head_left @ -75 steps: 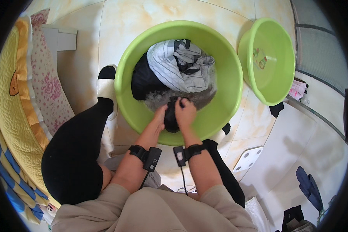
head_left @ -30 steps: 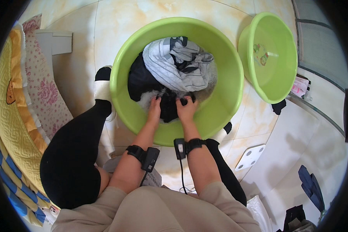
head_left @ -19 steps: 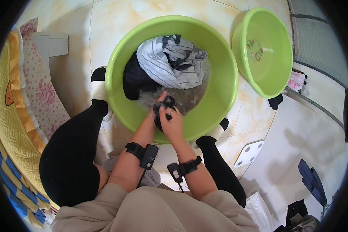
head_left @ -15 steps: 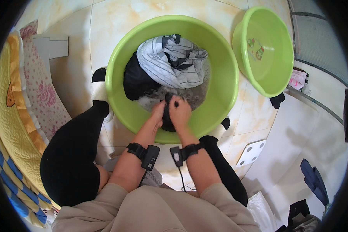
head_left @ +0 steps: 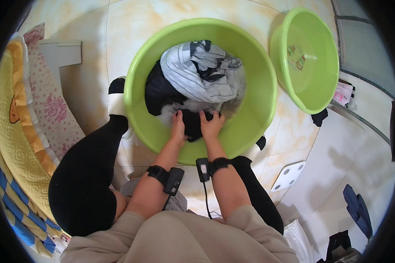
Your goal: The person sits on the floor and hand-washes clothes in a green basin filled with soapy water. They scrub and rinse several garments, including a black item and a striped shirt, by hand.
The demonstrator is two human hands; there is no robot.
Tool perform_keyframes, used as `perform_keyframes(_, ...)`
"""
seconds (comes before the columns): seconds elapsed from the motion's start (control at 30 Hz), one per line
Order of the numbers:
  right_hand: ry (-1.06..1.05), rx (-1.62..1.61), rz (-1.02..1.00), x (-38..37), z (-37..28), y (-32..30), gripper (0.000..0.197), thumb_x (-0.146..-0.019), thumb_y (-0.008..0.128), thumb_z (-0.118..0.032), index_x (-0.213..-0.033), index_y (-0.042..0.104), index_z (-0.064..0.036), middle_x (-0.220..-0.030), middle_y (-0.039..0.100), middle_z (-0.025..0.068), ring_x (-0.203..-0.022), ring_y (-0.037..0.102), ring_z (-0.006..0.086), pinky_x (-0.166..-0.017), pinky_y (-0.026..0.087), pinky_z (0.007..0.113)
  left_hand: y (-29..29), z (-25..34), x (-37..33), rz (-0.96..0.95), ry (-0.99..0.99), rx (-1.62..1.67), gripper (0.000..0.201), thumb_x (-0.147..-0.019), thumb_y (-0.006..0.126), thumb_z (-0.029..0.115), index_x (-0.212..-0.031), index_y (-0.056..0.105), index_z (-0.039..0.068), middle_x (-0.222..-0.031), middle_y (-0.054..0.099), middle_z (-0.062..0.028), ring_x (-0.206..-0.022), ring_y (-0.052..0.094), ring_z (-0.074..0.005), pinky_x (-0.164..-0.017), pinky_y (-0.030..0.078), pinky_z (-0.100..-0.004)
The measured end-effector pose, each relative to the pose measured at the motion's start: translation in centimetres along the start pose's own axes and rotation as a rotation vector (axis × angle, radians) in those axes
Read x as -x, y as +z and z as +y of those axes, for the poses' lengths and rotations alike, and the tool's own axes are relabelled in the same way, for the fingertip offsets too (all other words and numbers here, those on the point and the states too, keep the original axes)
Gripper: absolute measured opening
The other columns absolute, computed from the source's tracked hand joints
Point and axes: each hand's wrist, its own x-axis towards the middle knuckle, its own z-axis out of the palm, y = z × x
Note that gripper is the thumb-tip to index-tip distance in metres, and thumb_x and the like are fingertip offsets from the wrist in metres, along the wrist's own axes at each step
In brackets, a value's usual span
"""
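Observation:
Inside a big green basin [head_left: 254, 118] with soapy water, a small black cloth garment [head_left: 192, 125] is spread between my hands. My left hand [head_left: 178, 128] grips its left side, the thumb along the edge. On the other side my right hand [head_left: 211, 126] holds it with curled fingers. What kind of garment it is I cannot make out. Just beyond, a white striped garment [head_left: 197, 79] lies heaped in the suds. A larger black cloth [head_left: 160, 90] is bunched beside it on the left, partly under the white one.
A second green basin [head_left: 314, 83] leans at the far right. A white scale [head_left: 288, 175] lies on the tiled floor at right. At left is a bed with a yellow quilt [head_left: 30, 144]. My legs straddle the big basin.
My hands have moved apart, and the black garment, bunched tightly between them before, is now spread wider. The whole view has shifted slightly.

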Motion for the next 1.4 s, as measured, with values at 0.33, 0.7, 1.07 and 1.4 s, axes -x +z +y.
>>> perform_keyframes(0.33, -0.269, -0.244, -0.175, 6.4, -5.8, -6.4, 0.023, -0.077, 0.07, -0.023, -0.073, 0.062, -0.0022, -0.083, 0.061, 0.0154, -0.075, 0.06, 0.0324, -0.067, 0.048, 0.037, 2.5, 3.9, 2.0, -0.452, -0.378, 0.286, 0.04, -0.082, 0.065, 0.046, -0.097, 0.064, 0.009, -0.085, 0.065, -0.0051, -0.071, 0.062, -0.0201, -0.061, 0.051, -0.034)
perform_keyframes(0.7, -0.151, 0.288, 0.111, -1.9, -0.9, -4.9, 0.03, -0.088, 0.058, -0.033, -0.089, 0.061, -0.0033, -0.106, 0.055, 0.0204, -0.095, 0.053, 0.0419, -0.081, 0.046, 0.046, 2.6, 4.2, 4.4, -0.189, -0.169, -0.047, 0.04, -0.086, 0.059, 0.034, -0.112, 0.058, 0.004, -0.108, 0.062, -0.012, -0.099, 0.058, -0.0223, -0.088, 0.045, -0.0356)
perform_keyframes(1.07, 0.1, 0.103, 0.051, 0.4, -0.9, 0.2, 0.054, -0.074, 0.075, -0.043, -0.1, 0.061, 0.0025, -0.113, 0.049, 0.0218, -0.1, 0.049, 0.0308, -0.084, 0.042, 0.039, 1.1, 2.4, 2.5, 0.04, 0.17, 0.039, 0.053, -0.09, 0.052, 0.044, -0.125, 0.048, 0.004, -0.122, 0.055, -0.0109, -0.111, 0.053, -0.0282, -0.096, 0.039, -0.0356)
perform_keyframes(1.4, -0.032, -0.437, -0.127, 7.5, -4.8, -5.2, 0.033, -0.078, 0.073, -0.029, -0.071, 0.062, 0.0012, -0.074, 0.059, 0.0132, -0.074, 0.058, 0.0256, -0.07, 0.044, 0.034, 3.3, 5.6, 4.1, -0.334, -0.263, 0.136, 0.043, -0.079, 0.071, 0.042, -0.105, 0.064, 0.009, -0.094, 0.064, -0.0064, -0.08, 0.061, -0.019, -0.071, 0.049, -0.0326)
